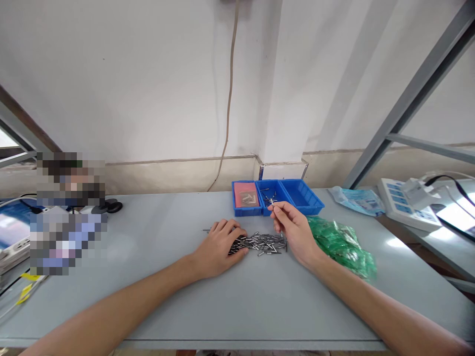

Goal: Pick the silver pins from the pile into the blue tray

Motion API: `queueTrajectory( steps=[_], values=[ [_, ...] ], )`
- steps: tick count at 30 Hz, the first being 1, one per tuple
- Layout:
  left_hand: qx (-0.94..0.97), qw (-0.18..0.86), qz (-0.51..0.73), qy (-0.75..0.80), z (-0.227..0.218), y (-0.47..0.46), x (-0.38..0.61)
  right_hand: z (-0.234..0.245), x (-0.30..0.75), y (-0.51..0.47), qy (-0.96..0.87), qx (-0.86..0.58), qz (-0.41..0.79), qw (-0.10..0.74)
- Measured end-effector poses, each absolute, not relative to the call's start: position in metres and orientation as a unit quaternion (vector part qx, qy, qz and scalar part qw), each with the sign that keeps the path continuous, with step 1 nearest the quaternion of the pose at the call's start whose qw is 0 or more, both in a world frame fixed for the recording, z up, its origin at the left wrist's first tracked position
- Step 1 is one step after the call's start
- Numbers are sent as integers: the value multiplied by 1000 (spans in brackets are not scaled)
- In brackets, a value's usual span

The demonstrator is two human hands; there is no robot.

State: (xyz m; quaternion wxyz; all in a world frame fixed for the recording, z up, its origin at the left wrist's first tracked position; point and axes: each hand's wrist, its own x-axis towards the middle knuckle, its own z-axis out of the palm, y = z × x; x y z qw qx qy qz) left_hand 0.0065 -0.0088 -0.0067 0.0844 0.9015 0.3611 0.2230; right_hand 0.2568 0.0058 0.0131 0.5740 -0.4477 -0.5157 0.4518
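A pile of small metal pins point(265, 242) lies on the grey table point(178, 306). My left hand point(222, 242) rests palm down at the pile's left side, fingers spread and touching it; some pins are hidden under it. Beyond its fingertips a thin pin point(205, 230) lies apart. Between thumb and forefinger, my right hand point(293, 227) pinches what looks like one or more metal pins point(272, 202), held above the near edge of the middle blue bin point(265, 210). A few loose pins show inside that bin.
A left blue bin point(245, 212) holds a pink piece and a clear bag; a right blue bin point(315, 205) adjoins the middle one. Green plastic bag point(343, 247), blue packet point(358, 200) and power strip point(404, 205) lie rightward. Black round objects point(113, 205) and cables sit left.
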Motion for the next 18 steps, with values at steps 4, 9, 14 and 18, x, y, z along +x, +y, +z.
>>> queueTrajectory(
  steps=[4, 9, 14, 18],
  values=[
    [901, 84, 225, 361, -8, -9, 6, 17, 258, 6, -492, -469, 425, 598],
    [900, 81, 225, 364, -8, -9, 7, 19, 261, 8, -483, -475, 411, 610],
    [900, 89, 224, 362, -7, -9, 7, 17, 260, 6, -498, -476, 402, 604],
    [902, 85, 222, 361, -6, -9, 8, 18, 258, 3, -518, -481, 369, 603]
  ],
)
